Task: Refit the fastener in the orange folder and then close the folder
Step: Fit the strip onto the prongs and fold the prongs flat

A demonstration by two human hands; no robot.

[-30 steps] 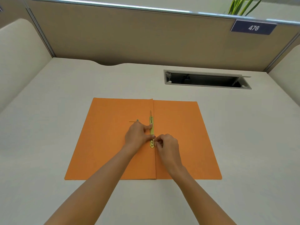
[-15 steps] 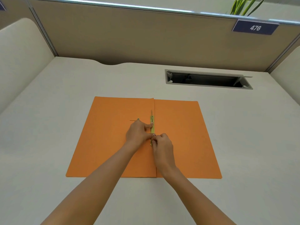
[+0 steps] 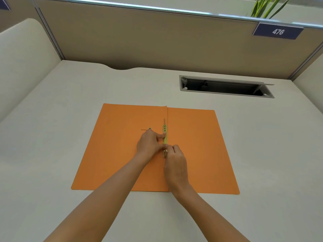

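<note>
Both your hands work the fastener at the fold of the open orange folder.

The orange folder (image 3: pixel 122 151) lies flat and open on the bench (image 3: pixel 52 128) at the frame's centre. The brass fastener (image 3: pixel 164 137) runs along its centre fold, one thin prong standing up at its far end. Your left hand (image 3: pixel 150 143) rests on the left leaf, thumb against the strip, its grip loosely curled. Your right hand (image 3: pixel 175 161) has its grip pinched on the strip's near end. A cable hatch (image 3: pixel 225 86) sits at upper right.
</note>
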